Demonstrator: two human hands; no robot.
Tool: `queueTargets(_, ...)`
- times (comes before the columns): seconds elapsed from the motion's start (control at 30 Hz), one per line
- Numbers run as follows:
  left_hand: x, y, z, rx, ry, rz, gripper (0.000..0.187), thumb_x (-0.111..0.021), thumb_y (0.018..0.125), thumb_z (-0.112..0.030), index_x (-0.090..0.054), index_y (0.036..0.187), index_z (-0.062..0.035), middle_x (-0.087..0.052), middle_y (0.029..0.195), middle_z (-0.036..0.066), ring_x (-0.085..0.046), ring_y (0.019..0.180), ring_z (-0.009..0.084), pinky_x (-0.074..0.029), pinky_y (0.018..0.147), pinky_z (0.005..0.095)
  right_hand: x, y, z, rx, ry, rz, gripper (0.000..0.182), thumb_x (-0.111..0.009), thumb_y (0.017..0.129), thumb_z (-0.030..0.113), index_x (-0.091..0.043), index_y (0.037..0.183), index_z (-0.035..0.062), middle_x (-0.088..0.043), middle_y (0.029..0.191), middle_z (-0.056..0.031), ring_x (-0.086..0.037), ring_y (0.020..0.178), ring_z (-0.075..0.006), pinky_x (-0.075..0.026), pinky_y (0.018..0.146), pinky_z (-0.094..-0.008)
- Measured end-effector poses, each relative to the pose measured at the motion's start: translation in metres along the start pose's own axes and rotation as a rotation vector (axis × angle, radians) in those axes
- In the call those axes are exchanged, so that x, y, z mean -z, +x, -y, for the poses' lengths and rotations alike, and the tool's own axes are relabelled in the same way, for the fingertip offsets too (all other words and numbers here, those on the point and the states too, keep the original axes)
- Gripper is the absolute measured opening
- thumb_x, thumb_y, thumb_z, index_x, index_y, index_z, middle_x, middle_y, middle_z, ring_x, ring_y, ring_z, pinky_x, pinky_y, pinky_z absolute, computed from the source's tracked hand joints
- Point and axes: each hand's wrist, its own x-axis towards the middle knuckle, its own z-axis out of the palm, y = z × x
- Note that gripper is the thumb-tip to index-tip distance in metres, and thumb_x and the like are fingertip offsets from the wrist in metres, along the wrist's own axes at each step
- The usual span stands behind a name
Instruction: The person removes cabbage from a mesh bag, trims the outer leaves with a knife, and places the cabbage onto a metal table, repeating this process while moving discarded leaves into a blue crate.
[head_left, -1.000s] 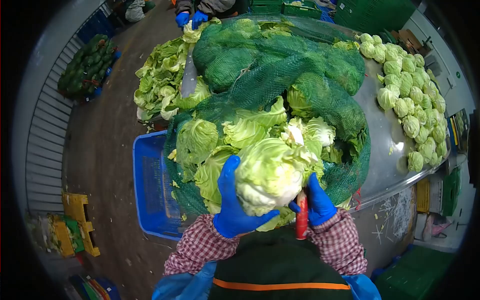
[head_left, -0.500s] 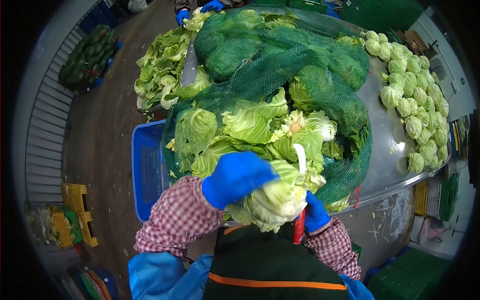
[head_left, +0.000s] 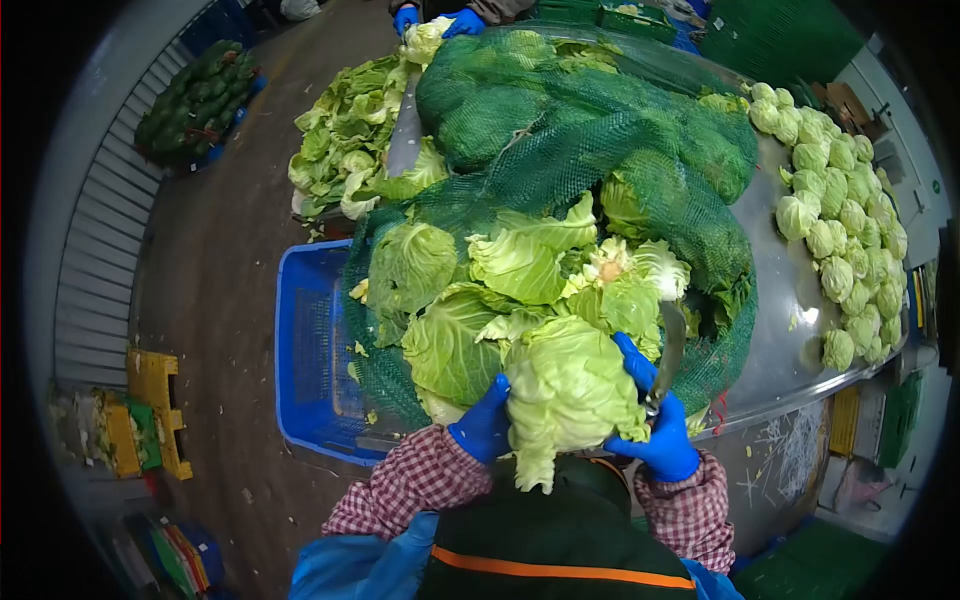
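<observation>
You have one large cabbage [head_left: 568,385] between your two blue-gloved hands, directly in front of your fingers. Your left hand [head_left: 483,418] cups its left side; one fingertip rests against the leaves, but you cannot tell whether the other fingers are spread or together, since the cabbage hides them. Your right hand [head_left: 665,440] has its digits spread apart: one reaches up near the cabbage's upper right side, another presses its lower right, and the one knife [head_left: 673,345] is gripped in that hand, its curved blade rising beyond your right fingers and its handle hidden.

Just past your fingertips lie loose outer leaves [head_left: 520,262] and one cut cabbage base [head_left: 612,262], among cabbages partly wrapped in green netting [head_left: 590,140]. The overlapping heads there are too hidden to count. Left of your left fingers is one blue basket [head_left: 290,345]. Well to the right of your right fingers, more than twenty trimmed cabbages [head_left: 850,220] crowd the steel table [head_left: 775,300].

Far beyond your left fingers is one heap of leaves [head_left: 340,130]. Past it, a co-worker's two blue-gloved hands [head_left: 464,22] are at one pale cabbage [head_left: 427,38].
</observation>
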Motion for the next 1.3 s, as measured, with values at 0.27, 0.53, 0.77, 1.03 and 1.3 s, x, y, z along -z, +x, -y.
queueTargets(0.27, -0.015, -0.005, -0.057, -0.482, 0.835, 0.1, 0.111, -0.087, 0.053, -0.036, -0.024, 0.138, -0.0016, -0.036, 0.136, 0.014, -0.036, 0.127, 0.0239, -0.028, 0.106, 0.04, 0.028, -0.011, 0.021, -0.531, 0.675, -0.66, 0.063, -0.067, 0.068, -0.006, -0.045, 0.127, 0.0012, -0.041, 0.133, -0.0196, -0.04, 0.126, -0.0288, -0.042, 0.096, -0.0418)
queueTargets(0.53, -0.062, -0.019, -0.072, -0.638, 1.012, 0.167, 0.105, -0.091, 0.046, -0.025, -0.033, 0.131, -0.0027, -0.046, 0.126, 0.012, -0.045, 0.118, 0.0251, -0.035, 0.101, 0.0389, 0.0, 0.035, 0.04, -0.072, 0.008, 0.135, 0.059, -0.072, 0.074, 0.005, -0.045, 0.126, 0.0033, -0.044, 0.13, -0.0156, -0.04, 0.124, -0.0219, -0.037, 0.097, -0.0365)
queueTargets(0.77, -0.016, 0.009, -0.072, -0.35, 0.564, 0.113, 0.039, -0.048, 0.092, -0.014, -0.037, 0.128, -0.0011, -0.05, 0.124, 0.013, -0.051, 0.112, 0.022, -0.042, 0.097, 0.0367, -0.002, 0.033, 0.042, -0.293, 0.202, -0.054, 0.033, -0.07, 0.076, 0.007, -0.06, 0.107, 0.0024, -0.063, 0.105, -0.0102, -0.06, 0.091, -0.0152, -0.049, 0.07, -0.0248)
queueTargets(1.03, -0.007, -0.003, -0.04, -0.175, 0.162, 0.217, 0.045, -0.043, 0.094, -0.031, -0.036, 0.133, -0.0086, -0.042, 0.133, 0.011, -0.042, 0.121, 0.0232, -0.038, 0.099, 0.0418, 0.021, 0.027, 0.037, -0.534, 0.508, -0.249, 0.037, -0.064, 0.079, 0.017, -0.053, 0.112, 0.0019, -0.06, 0.099, -0.0101, -0.059, 0.077, -0.0158, -0.051, 0.056, -0.0252)
queueTargets(1.3, -0.02, -0.003, -0.002, 0.235, -0.797, 0.146, 0.053, -0.05, 0.087, -0.044, -0.041, 0.129, -0.0121, -0.05, 0.116, 0.01, -0.049, 0.098, 0.0273, -0.045, 0.085, 0.0375, 0.059, 0.016, -0.008, -0.346, -0.593, -0.474, 0.045, -0.067, 0.077, 0.008, -0.053, 0.121, 0.0034, -0.055, 0.118, -0.0109, -0.06, 0.083, -0.0174, -0.049, 0.059, -0.0255)
